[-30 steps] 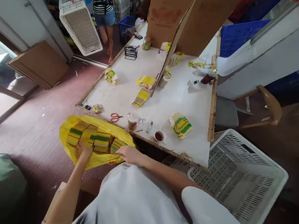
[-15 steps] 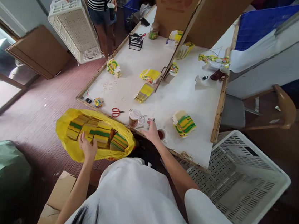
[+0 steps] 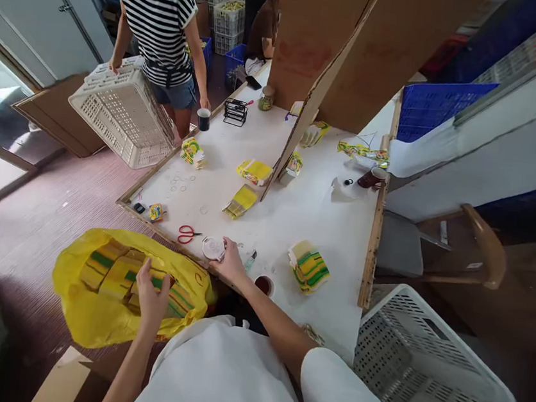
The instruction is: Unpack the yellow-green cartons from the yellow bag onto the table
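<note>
The right hand (image 3: 229,262) has its fingers closed round the right side of a lidded cup (image 3: 213,246) at the worktop's (image 3: 265,226) near edge, just left of centre in the frame; fingers and lid hide most of its body. The left hand (image 3: 153,294), fingers spread and released, is over a yellow plastic bag (image 3: 89,322) at lower left, covering some of the striped bundles (image 3: 101,259) inside; whether it touches them I cannot tell. A mug of dark drink (image 3: 264,285) is partly hidden by the right forearm. At upper centre, a cardboard divider (image 3: 323,81) masks part of the packets behind it. The co-worker with a white crate (image 3: 109,105) is cut off by the top edge.

A wooden strip borders the worktop. White surface shows between the cup and the green-striped bundle (image 3: 309,267) to its right; red-handled scissors (image 3: 187,234) lie just left of the cup. The bag sits close against the near edge. Reddish floor (image 3: 55,202) spreads at left; a wooden-armed chair (image 3: 480,244) and grey crate (image 3: 436,375) flank the right side.
</note>
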A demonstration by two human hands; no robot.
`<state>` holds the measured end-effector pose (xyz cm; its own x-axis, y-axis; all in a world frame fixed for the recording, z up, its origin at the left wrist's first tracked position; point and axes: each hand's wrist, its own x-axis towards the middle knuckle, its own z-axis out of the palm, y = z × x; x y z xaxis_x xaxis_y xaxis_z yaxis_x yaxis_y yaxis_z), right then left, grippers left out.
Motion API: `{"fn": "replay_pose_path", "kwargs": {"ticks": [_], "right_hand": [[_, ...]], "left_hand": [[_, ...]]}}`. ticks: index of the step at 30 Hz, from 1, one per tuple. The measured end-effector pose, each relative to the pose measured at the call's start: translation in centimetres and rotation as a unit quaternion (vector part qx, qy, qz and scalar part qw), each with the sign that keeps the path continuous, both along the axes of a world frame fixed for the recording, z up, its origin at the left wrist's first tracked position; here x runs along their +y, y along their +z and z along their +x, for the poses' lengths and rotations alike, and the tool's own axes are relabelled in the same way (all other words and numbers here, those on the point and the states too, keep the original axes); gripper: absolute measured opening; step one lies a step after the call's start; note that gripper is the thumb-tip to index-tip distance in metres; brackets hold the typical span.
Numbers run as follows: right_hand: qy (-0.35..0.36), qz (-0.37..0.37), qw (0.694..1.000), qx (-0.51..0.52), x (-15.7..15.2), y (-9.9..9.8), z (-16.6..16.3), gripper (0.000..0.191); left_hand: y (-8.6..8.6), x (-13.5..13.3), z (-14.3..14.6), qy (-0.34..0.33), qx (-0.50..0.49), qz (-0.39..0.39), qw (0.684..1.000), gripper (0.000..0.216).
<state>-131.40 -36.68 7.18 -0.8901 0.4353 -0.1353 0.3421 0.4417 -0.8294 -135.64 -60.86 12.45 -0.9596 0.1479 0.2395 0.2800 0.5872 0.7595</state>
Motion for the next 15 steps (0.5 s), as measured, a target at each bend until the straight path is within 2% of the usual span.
{"fn": "replay_pose_path", "kwargs": {"ticks": [7, 10, 13, 15], "right_hand": [[-0.029, -0.083, 0.996, -0.012, 0.3, -1.8, 0.6, 0.097], [-0.032, -0.091, 0.995, -0.004, 0.2, -2.4, 1.0, 0.095], [-0.039, -0.088, 0.995, 0.012, 0.1, -3.2, 1.3, 0.091], [-0.045, -0.087, 0.995, 0.012, 0.1, -3.7, 1.4, 0.09]], "left_hand": [[-0.8, 7.1, -0.4, -0.124, -0.103, 0.111, 0.981, 0.061], [-0.6, 8.7, -1.2, -0.141, -0.121, 0.141, 0.972, 0.066], [0.5, 7.3, -4.1, -0.115, -0.174, 0.222, 0.953, 0.076], [2.0, 4.4, -7.1, -0.02, -0.197, 0.303, 0.932, 0.077]]}}
